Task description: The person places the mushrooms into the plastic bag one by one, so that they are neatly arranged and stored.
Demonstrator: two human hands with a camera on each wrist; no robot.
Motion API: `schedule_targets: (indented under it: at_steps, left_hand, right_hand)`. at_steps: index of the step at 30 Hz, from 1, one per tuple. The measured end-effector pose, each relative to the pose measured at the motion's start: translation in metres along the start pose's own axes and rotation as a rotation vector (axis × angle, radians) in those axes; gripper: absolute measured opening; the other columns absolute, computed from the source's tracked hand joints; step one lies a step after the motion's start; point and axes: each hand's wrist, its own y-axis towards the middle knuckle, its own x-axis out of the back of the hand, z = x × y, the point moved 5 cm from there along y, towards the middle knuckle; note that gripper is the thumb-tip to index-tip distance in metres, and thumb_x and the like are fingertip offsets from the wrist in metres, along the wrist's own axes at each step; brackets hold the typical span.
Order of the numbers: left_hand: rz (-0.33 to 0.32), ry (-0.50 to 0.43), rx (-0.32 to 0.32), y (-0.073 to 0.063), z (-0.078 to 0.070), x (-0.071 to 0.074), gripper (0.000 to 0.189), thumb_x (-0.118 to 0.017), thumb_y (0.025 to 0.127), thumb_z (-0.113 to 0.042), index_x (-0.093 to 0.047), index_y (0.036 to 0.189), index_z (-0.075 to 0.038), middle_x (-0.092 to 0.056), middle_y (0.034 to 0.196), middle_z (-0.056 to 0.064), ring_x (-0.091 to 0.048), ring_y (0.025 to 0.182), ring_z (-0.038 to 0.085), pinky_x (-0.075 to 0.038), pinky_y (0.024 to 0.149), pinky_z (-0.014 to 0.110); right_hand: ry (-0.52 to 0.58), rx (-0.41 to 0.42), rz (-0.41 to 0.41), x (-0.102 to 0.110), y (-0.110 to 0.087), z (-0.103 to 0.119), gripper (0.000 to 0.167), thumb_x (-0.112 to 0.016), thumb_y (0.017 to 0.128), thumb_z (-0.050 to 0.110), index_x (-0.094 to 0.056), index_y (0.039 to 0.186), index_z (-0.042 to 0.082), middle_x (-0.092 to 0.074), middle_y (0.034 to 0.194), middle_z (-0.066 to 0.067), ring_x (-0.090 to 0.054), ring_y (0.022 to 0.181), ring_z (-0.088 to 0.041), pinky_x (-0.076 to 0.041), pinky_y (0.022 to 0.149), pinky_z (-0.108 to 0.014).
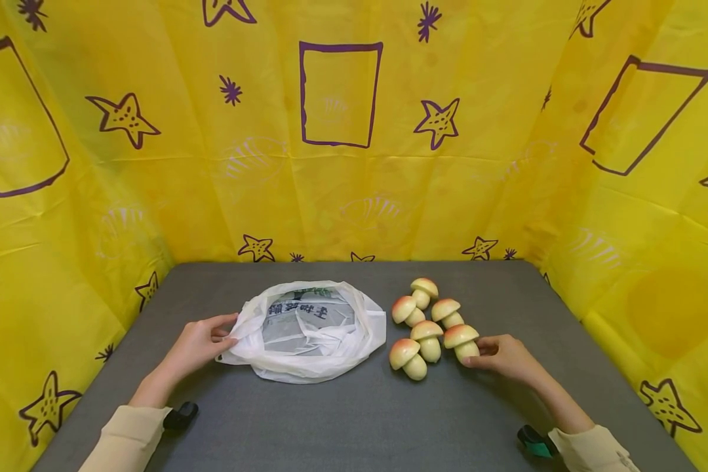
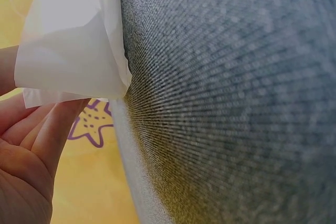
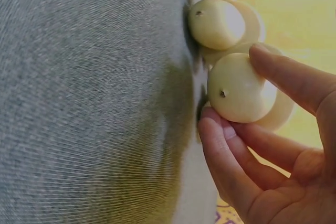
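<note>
fingers of the right hand [image 1: 503, 356] pinch a mushroom [image 1: 460, 337] by its stem, right of the frame's centre; the left hand [image 1: 196, 341] grips the bag [image 1: 309, 331], lower left of centre. a loose pinch could let the smooth stem slip, nudging the other mushrooms [image 1: 427, 341].

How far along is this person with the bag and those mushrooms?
Near the start, it seems. Done: the white bag has its mouth open, though no mushroom shows inside. In hand: the left hand holds the bag's edge, and the right hand grips one mushroom by its stem. Remaining, if they're meant for the bag: that one and five other mushrooms on the table.
</note>
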Motion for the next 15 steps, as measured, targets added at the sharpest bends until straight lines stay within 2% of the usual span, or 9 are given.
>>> schedule_targets:
  at_steps: [15]
  left_hand:
    - [-0.005, -0.006, 0.0, 0.0, 0.001, -0.001, 0.051, -0.075, 0.081, -0.016, -0.059, 0.127, 0.001, -0.068, 0.107, 0.021, -0.07, 0.084, 0.024, -0.058, 0.066, 0.032]
  right_hand:
    - [-0.035, -0.007, -0.042, 0.013, 0.003, 0.008, 0.039, -0.075, 0.076, 0.042, -0.073, 0.097, 0.01, -0.072, 0.09, -0.003, -0.061, 0.078, -0.012, -0.048, 0.063, -0.025]
